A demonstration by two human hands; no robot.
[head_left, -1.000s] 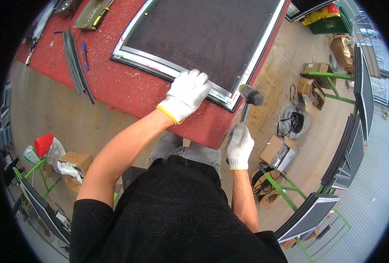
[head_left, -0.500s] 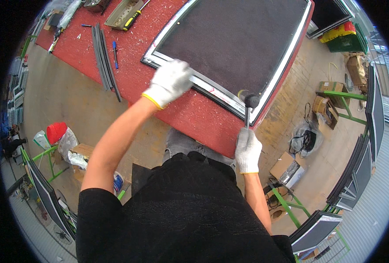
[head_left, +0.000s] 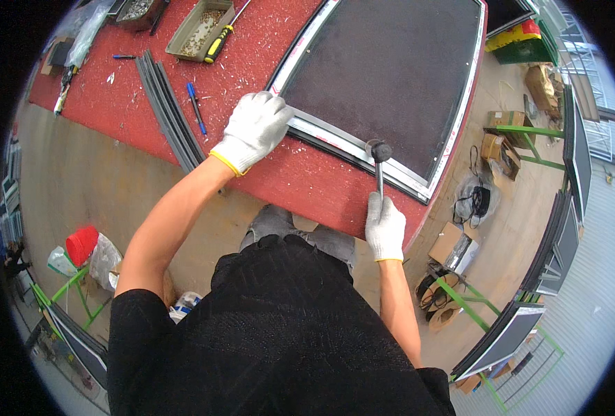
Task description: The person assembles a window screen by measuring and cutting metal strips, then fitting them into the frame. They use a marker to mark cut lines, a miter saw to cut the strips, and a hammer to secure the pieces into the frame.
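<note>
A framed screen panel with dark mesh and a silver-white border lies on the red worktable. My left hand, in a white knit glove with a yellow cuff, is closed over the panel's near left corner, with its fingertips partly hidden. In my right hand, also gloved, is the handle of a mallet. The mallet's dark round head is at the panel's near rail, towards the right end; whether it touches is hard to tell.
Left of the panel lie grey strips, a blue pen, a yellow-black screwdriver and a tray of small parts. Cardboard boxes and green stands with panels are on the right. A red bucket stands at left.
The mallet has moved left along the near rail, away from the right corner. My left hand has shifted left onto the near left corner. The whole view has also shifted somewhat.
</note>
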